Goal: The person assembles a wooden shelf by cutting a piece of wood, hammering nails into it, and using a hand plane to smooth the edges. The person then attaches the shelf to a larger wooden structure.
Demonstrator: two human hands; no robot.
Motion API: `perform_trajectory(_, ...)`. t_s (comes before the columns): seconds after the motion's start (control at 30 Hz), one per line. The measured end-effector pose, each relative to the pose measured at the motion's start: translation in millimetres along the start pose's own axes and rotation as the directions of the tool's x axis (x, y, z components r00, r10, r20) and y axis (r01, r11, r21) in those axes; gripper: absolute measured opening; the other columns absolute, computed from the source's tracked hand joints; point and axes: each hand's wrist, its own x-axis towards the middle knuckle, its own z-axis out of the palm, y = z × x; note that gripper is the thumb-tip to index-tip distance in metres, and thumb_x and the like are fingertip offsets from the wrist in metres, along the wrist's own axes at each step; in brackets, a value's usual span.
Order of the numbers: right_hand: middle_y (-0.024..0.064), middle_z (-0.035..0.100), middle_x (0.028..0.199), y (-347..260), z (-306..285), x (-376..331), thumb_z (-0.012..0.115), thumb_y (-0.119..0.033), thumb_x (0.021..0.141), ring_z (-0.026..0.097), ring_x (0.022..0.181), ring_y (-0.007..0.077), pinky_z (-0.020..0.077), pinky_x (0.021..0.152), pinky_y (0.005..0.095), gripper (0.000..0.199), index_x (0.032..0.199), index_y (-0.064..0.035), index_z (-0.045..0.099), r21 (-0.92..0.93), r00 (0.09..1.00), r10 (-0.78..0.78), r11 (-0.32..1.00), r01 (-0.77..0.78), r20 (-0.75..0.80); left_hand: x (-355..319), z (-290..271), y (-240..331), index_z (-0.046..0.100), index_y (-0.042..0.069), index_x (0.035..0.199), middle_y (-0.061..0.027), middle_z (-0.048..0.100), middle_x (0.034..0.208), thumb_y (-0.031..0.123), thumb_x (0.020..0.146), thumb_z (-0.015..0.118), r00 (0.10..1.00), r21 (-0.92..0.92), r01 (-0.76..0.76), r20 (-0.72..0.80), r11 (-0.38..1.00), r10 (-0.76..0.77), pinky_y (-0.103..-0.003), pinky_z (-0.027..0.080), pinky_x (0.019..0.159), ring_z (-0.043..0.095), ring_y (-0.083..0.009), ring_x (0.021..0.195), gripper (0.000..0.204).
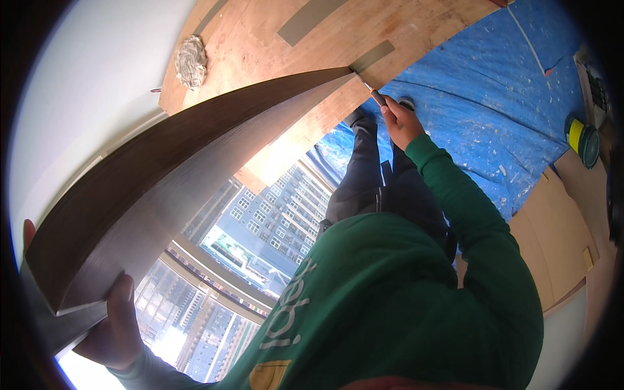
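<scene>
1. Gripping the near end of a long dark plank, my left hand has its fingers wrapped around the edge.
2. My right hand is closed on a small knife, whose blade meets the plank's far end.
3. Plywood sheets and a blue tarp cover the floor beyond.

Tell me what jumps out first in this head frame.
A long dark wood-look plank sweeps from lower left toward top centre, its near end gripped by the left hand. At its far tip the right hand holds a small knife-like tool against the plank's end. Behind, a blue tarp covers the floor at right, with plywood sheets at the top.
</scene>
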Motion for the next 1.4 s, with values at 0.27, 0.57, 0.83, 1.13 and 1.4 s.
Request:
perform_trajectory(0.27, 0.0299, 0.070, 0.109, -10, -7, -5, 0.059, -0.024, 0.106, 0.069, 0.103, 0.0448, 0.0547, 0.086, 0.0451, 0.038, 0.134, 0.0021, 0.061, -0.083, 0.995, 0.088, 0.993, -0.083, 0.055, 1, -2, -8, 0.043, 0.007, 0.155, -0.0193, 0.060, 0.138, 0.010, 0.073, 0.077, 0.999, 0.030, -0.038, -0.006, 0.999, 0.038, -0.055, 0.062, 0.094, 0.069, -0.0360, 0.116, 0.088)
perform_trajectory(0.57, 0.0300, 0.070, 0.104, -19, -11, -10, 0.059, -0.020, 0.105, 0.068, 0.097, 0.0468, 0.0541, 0.082, 0.0458, 0.034, 0.133, 0.0009, 0.061, -0.068, 0.995, 0.091, 0.994, -0.088, 0.043, 4, -5, -14, 0.048, 0.006, 0.149, -0.0206, 0.066, 0.130, 0.010, 0.077, 0.081, 0.997, 0.057, -0.080, -0.003, 0.995, 0.081, -0.051, 0.064, 0.089, 0.074, -0.0338, 0.106, 0.080)
perform_trajectory(0.83, 0.0282, 0.067, 0.092, -25, -14, -14, 0.057, -0.018, 0.105, 0.066, 0.088, 0.0466, 0.0510, 0.076, 0.0481, 0.033, 0.134, -0.0017, 0.059, -0.023, 0.992, 0.114, 0.993, -0.113, 0.053, -6, -11, -38, 0.051, 0.005, 0.144, -0.0223, 0.068, 0.127, 0.012, 0.080, 0.082, 0.994, 0.043, -0.105, 0.008, 0.994, 0.105, -0.047, 0.066, 0.084, 0.077, -0.0319, 0.098, 0.072)
perform_trajectory(1.13, 0.0245, 0.067, 0.092, -28, -16, -21, 0.054, -0.021, 0.107, 0.066, 0.086, 0.0426, 0.0510, 0.076, 0.0471, 0.035, 0.139, -0.0066, 0.058, -0.115, 0.989, 0.141, 0.984, -0.134, 0.053, 25, 4, -1, 0.043, 0.006, 0.154, -0.0191, 0.059, 0.140, 0.017, 0.080, 0.083, 0.974, 0.041, -0.225, -0.012, 0.973, 0.226, -0.047, 0.064, 0.092, 0.071, -0.0303, 0.112, 0.085)
perform_trajectory(1.4, 0.0281, 0.069, 0.102, -47, -25, -26, 0.054, -0.023, 0.108, 0.068, 0.095, 0.0434, 0.0523, 0.083, 0.0458, 0.040, 0.141, -0.0014, 0.057, 0.001, 0.977, 0.200, 0.980, -0.200, 0.069, 19, 9, 3, 0.038, 0.003, 0.158, -0.0157, 0.058, 0.138, 0.021, 0.080, 0.088, 0.978, -0.018, -0.206, -0.036, 0.978, 0.205, -0.041, 0.062, 0.098, 0.067, -0.0251, 0.116, 0.094)
